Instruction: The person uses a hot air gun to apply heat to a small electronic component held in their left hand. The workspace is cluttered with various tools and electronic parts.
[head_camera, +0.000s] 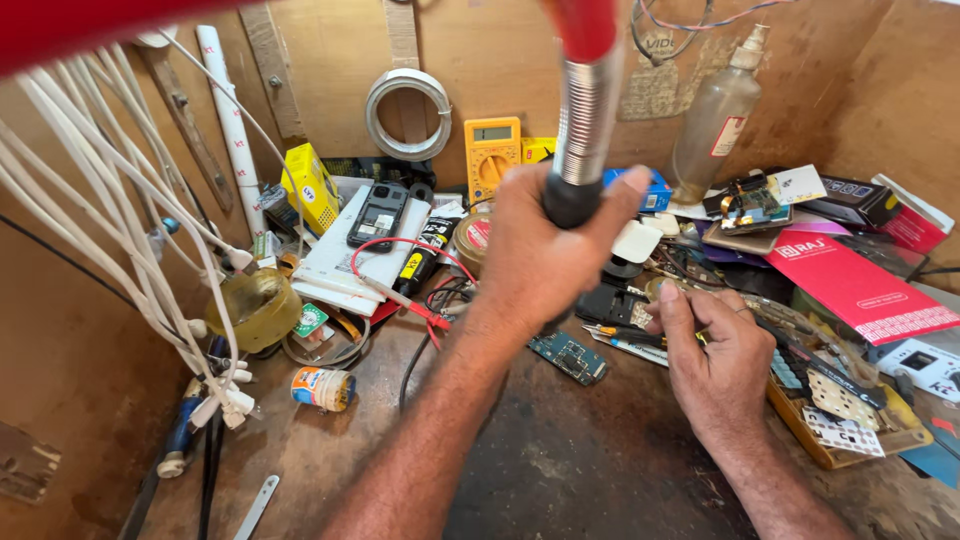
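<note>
**Cluttered repair bench, both hands busy**

Worn brown wooden bench with plywood walls carries the work. At its middle the left hand is closed round the black collar of a ribbed silver flexible lamp neck that rises to a red top. Lower right, the right hand pinches a slim yellow-and-black tool, its tip pointing left. Between the two wrists, on the bench, lies a small blue-green circuit board. Behind the left hand sit red test leads, a dark keypad phone on a white slab, and a yellow multimeter leaning on the wall. White cables hang at left; a red booklet lies at right.
</note>
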